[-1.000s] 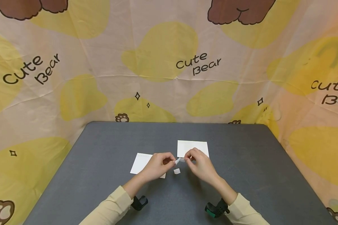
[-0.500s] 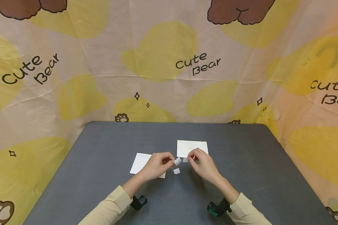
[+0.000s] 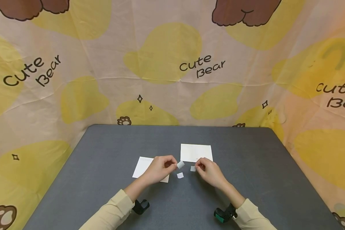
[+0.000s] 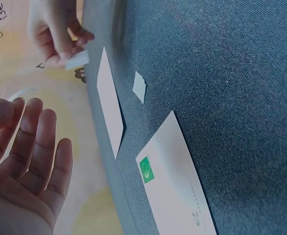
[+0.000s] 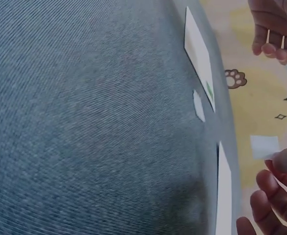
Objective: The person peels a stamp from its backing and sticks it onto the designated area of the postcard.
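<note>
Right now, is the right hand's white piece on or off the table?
Off: the right hand pinches the white piece, backdrop visible behind it.

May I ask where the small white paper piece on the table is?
In the head view, the paper piece lies on the grey table between the left hand and right hand, nearer the left.

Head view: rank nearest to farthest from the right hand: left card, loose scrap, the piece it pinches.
1. Pinched piece: held by the right hand.
2. Loose scrap: on the table, further left.
3. Left card: partly behind the left hand.
</note>
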`<action>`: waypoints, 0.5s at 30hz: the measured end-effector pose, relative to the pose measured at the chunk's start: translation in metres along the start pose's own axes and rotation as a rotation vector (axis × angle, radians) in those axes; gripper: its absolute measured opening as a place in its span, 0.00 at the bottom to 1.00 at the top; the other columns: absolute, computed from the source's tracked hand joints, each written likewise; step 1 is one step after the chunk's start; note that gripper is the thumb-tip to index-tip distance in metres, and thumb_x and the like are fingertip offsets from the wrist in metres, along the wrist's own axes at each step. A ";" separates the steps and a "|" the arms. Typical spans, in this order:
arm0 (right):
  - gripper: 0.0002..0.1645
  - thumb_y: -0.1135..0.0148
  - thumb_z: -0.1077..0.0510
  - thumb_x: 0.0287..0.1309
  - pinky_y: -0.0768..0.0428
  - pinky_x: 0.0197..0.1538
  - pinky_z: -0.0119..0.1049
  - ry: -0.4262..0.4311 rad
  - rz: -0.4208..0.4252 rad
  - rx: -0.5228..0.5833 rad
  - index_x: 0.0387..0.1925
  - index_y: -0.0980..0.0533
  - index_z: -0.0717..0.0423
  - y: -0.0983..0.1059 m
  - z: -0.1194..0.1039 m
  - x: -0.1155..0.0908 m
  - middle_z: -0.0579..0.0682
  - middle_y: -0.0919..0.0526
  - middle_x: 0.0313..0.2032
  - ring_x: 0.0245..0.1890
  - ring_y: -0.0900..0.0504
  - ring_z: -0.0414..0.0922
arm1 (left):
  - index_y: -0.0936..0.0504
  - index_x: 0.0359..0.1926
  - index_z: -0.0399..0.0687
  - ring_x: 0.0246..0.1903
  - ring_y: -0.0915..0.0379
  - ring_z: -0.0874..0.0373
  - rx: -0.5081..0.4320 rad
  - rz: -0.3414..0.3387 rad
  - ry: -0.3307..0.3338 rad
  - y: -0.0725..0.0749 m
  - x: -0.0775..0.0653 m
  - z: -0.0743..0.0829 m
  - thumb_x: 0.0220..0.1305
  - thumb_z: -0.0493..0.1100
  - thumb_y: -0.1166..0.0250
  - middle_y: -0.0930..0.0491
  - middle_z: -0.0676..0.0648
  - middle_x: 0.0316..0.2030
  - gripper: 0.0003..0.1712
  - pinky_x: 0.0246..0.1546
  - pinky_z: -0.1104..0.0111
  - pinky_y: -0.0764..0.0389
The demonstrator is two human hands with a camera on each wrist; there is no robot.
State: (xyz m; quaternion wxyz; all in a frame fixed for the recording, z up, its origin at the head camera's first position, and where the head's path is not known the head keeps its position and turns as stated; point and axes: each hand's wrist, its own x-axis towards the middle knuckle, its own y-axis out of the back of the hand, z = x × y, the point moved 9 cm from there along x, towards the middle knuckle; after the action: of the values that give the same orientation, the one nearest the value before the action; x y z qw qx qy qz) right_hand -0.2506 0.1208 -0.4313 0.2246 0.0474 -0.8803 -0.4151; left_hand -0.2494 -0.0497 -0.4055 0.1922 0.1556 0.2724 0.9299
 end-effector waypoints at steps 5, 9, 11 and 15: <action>0.09 0.38 0.65 0.49 0.37 0.24 0.25 -0.020 -0.033 -0.013 0.22 0.26 0.48 -0.006 0.005 -0.002 0.37 0.34 0.18 0.20 0.37 0.31 | 0.19 0.30 0.48 0.25 0.27 0.67 0.008 0.005 0.003 0.002 -0.001 0.000 0.61 0.38 0.40 0.19 0.57 0.25 0.05 0.28 0.74 0.25; 0.09 0.38 0.65 0.47 0.38 0.23 0.26 0.012 -0.026 -0.031 0.20 0.26 0.49 -0.009 0.008 -0.006 0.37 0.34 0.16 0.18 0.38 0.31 | 0.19 0.30 0.48 0.25 0.27 0.67 0.008 0.009 0.011 0.004 -0.002 0.000 0.61 0.38 0.41 0.19 0.57 0.26 0.05 0.28 0.74 0.26; 0.09 0.38 0.65 0.46 0.38 0.22 0.26 0.037 -0.015 -0.030 0.19 0.27 0.50 -0.009 0.008 -0.007 0.36 0.34 0.16 0.18 0.38 0.31 | 0.19 0.30 0.48 0.25 0.27 0.67 0.006 0.009 0.016 0.004 -0.003 -0.001 0.61 0.38 0.41 0.19 0.57 0.25 0.05 0.28 0.74 0.26; 0.08 0.40 0.65 0.45 0.38 0.22 0.27 0.062 0.000 -0.019 0.19 0.28 0.50 -0.009 0.007 -0.010 0.36 0.34 0.16 0.18 0.38 0.31 | 0.19 0.30 0.49 0.25 0.26 0.67 0.000 0.011 0.023 0.006 -0.003 0.000 0.61 0.38 0.40 0.19 0.57 0.26 0.05 0.28 0.74 0.26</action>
State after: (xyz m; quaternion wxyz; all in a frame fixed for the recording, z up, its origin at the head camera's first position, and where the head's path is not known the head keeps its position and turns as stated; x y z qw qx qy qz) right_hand -0.2459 0.1228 -0.4453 0.2523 0.0581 -0.8688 -0.4220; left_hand -0.2480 -0.0557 -0.4031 0.1840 0.1465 0.2736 0.9326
